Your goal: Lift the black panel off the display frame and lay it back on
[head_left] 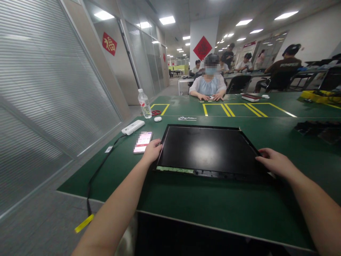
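A large black LCD display panel (202, 147) with a dark frame is in front of me over the green table. A green circuit board strip (174, 170) runs along the left part of its near edge. My left hand (153, 151) grips the panel's left edge, fingers curled over the frame. At the opposite edge my right hand (274, 161) holds the frame, its thumb on top. The undersides of both grips are hidden. Just left of my left hand lies a phone (143, 142) with its screen lit.
On the green table (213, 202) stand a water bottle (144, 103), red scissors (156, 112), a white earbud case (158, 119) and a white power strip (133, 127) with its cable. Dark parts (319, 131) lie at right. A masked person (209, 83) sits across.
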Motion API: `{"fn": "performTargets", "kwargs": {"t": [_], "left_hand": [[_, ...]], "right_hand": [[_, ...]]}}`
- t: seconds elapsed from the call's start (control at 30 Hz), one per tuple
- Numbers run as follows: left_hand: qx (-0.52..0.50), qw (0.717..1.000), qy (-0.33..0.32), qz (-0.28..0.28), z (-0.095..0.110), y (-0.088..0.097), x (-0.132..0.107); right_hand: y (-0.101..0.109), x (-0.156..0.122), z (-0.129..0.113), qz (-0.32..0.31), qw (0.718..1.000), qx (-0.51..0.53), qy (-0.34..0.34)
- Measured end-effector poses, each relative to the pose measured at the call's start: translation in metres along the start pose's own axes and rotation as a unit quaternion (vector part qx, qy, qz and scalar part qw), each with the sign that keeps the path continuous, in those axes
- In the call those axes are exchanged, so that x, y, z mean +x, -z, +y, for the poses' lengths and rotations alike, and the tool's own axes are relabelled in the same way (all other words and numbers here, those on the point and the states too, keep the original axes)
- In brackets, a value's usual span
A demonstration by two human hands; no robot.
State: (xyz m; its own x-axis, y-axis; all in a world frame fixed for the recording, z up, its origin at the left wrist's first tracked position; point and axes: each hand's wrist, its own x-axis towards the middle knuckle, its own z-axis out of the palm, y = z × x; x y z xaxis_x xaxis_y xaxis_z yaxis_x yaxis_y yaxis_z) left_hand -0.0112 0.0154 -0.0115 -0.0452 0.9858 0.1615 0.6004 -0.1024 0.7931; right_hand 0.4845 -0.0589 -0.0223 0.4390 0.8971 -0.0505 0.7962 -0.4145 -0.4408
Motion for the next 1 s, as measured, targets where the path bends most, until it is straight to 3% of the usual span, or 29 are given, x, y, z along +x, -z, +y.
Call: {"fn": "performTargets", "kwargs": {"t": [0.13,0.27,0.67,1.0], "left_hand": [[-0.162,0.979,0.122,0.012,0.013,0.001,-0.007],[-0.235,0.955,0.179,0.01,0.018,-0.001,-0.008],[-0.238,0.95,0.203,0.021,0.013,-0.004,-0.004],[-0.274,0.94,0.202,0.019,0.014,-0.003,-0.003]], "right_hand": [[-0.003,0.004,0.005,0.011,1.0,-0.001,0.008],[-0.005,0.004,0.006,0.017,1.0,-0.005,0.013],[0.0,0.0,-0.001,-0.013,1.0,-0.004,-0.002],[-0.001,0.0,-0.002,-0.003,1.0,-0.014,-0.007]]}}
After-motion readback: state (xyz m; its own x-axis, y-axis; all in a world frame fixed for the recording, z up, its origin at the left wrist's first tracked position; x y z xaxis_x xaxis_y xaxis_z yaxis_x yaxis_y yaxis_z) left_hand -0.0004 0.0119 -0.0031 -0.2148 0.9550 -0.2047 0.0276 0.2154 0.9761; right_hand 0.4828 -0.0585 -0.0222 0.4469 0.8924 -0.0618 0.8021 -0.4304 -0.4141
